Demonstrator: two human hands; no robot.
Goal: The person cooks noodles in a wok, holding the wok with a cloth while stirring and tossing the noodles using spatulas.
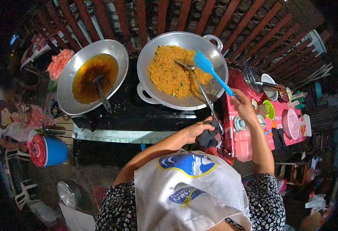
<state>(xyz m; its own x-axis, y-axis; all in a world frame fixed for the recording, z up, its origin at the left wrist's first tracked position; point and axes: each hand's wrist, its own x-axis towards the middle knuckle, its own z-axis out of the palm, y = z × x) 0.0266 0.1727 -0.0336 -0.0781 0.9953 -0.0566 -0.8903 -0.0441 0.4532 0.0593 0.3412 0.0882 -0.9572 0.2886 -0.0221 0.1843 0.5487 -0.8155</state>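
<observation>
Fence (183, 17) far side, noodles (167, 75) look mixed, still in right wok (218, 63), left hand (196, 130) holding cloth (207, 139) at ladle (203, 89), right hand (243, 106) spatula (203, 62).

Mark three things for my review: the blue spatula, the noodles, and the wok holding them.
Blue spatula (208, 66): head view, on the blade near the handle.
Noodles (173, 73): head view, middle of the heap.
Wok (220, 64): head view, bare inner wall at right.

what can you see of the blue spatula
The blue spatula has a broad head and a slimmer handle, both blue, perhaps plastic or silicone. The right hand grips the handle's end. The spatula slants up and leftward in view, head over the metal pan; whether it touches the noodles or metal ladle is unclear.
</observation>
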